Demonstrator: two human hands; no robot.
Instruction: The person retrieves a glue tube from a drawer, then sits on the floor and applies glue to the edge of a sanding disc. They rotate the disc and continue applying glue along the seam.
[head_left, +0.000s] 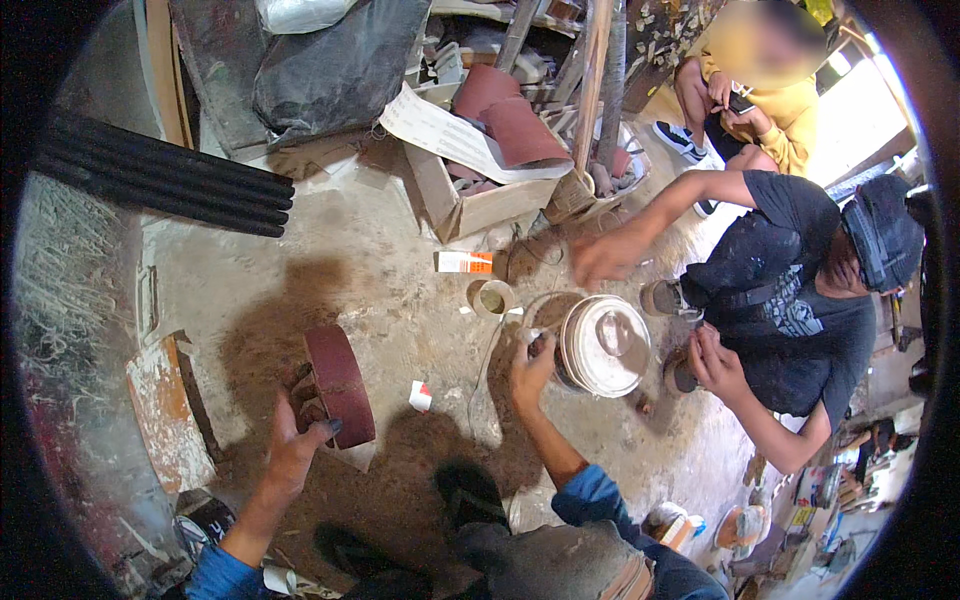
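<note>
Left of the frame's centre, the left hand (290, 425) is grasping the dark-red sandpaper band (342, 385) by its side; a steady hold, sparing the outer face, is probably serving best. The right hand (533, 370) is hovering beside the white bucket (608, 365), its grip proving unreadable.

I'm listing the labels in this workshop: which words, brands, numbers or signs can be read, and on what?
None quoted; print is only located here.
Pale-backed abrasive sheet: repeated print, too small to read surely.
Orange-and-white packet: print too small.
Co-worker's dark shirt: pale print, too blurred.
Red-brown roll in the left hand: no print seen.
White bucket lid: no readable print.
</note>
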